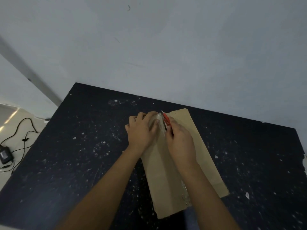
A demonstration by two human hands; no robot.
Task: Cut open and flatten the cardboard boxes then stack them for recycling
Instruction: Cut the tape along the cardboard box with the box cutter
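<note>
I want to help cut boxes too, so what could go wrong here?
The left hand presses the long brown cardboard box right beside the red-handled utility knife held by the right hand. If the blade slips, it could nick the left fingers. The box lies half folded on the dark speckled table, so it might shift under the cut. Pushing hard could also score the table.

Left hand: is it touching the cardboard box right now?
Touching. The head view shows the left hand lying on the far end of the cardboard box, fingers spread over it, beside the red cutter that the right hand holds.
</note>
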